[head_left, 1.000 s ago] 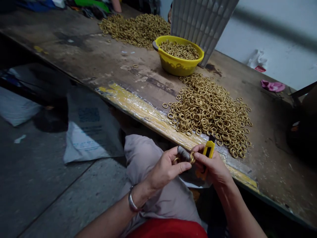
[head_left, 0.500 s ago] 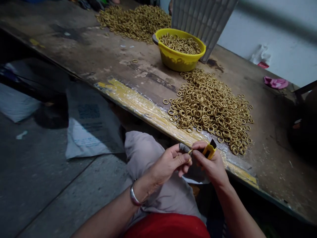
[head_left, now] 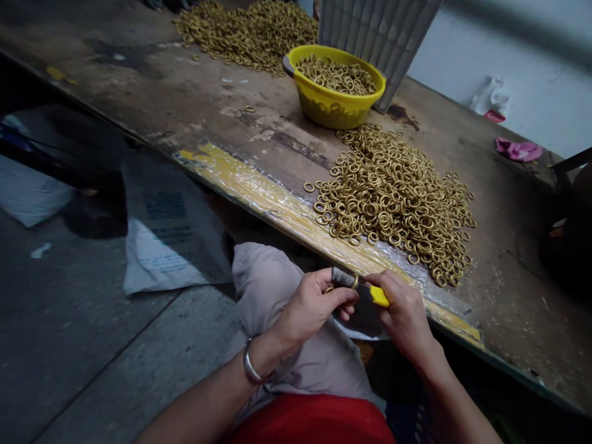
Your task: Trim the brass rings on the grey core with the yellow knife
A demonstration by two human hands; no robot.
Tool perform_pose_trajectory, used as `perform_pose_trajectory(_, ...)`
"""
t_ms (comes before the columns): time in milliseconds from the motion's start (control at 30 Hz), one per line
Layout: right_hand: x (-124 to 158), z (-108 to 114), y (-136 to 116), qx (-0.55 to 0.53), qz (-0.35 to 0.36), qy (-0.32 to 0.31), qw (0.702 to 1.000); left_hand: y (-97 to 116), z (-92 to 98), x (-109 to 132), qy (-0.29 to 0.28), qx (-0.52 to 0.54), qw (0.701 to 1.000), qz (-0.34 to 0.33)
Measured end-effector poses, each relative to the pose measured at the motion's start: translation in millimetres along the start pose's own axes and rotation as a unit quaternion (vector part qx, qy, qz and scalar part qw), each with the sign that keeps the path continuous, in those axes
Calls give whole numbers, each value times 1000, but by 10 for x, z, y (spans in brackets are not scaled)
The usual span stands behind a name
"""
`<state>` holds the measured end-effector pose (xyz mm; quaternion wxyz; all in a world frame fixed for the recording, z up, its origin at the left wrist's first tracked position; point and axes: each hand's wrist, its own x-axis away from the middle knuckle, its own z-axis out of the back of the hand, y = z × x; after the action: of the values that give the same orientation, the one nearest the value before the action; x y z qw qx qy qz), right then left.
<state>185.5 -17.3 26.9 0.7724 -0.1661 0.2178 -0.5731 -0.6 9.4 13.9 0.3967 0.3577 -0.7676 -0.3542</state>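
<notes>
Toward six o'clock in the head view, the left hand (head_left: pixel 311 307) pinches a gold-coloured ring (head_left: pixel 356 282) beside its grey finger wrap (head_left: pixel 341 278). Toward four o'clock, the right hand (head_left: pixel 407 310) grips a yellow cutter (head_left: pixel 379 296), close to that ring — whether touching, it is hard to tell. From the hands, a near ring pile (head_left: pixel 398 197) covers part of the desk (head_left: pixel 518 246) at one o'clock, a yellow basin (head_left: pixel 333 115) of rings stands at twelve — a far ring pile (head_left: pixel 252 34) at eleven.

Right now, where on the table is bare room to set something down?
Left of the yellow bowl, between the far ring pile and the taped edge, the table is mostly bare, except a loose ring and scraps; also between the near ring pile and pink cloth. Crowded: around the bowl and grey panel.
</notes>
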Motion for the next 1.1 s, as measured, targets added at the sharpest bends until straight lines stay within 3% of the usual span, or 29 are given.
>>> perform_pose_trajectory(267,-42,-66,-61,167,-15,-46,985,-27,4,-22,-14,-46,999,-16)
perform_pose_trajectory(367,-166,-69,25,235,-76,-43,968,54,-22,38,-18,-37,999,-4)
perform_pose_trajectory(500,-388,-41,184,282,-170,-21,944,95,-28,115,-97,-41,994,42)
perform_pose_trajectory(633,-600,-120,172,248,-71,-25,966,-21,85,8,-112,36,991,58)
perform_pose_trajectory(767,-780,-223,154,246,-62,-63,965,-88,217,-122,-80,106,990,53)
perform_pose_trajectory(867,-807,-179,192,171,-49,-59,982,-64,290,-157,-77,143,984,71)
perform_pose_trajectory(967,-722,-34,195,-15,-27,-74,997,-42,335,-190,-49,132,988,56)
perform_pose_trajectory(1100,-585,149,131,-209,-27,-184,960,-40,333,-235,8,62,998,21)
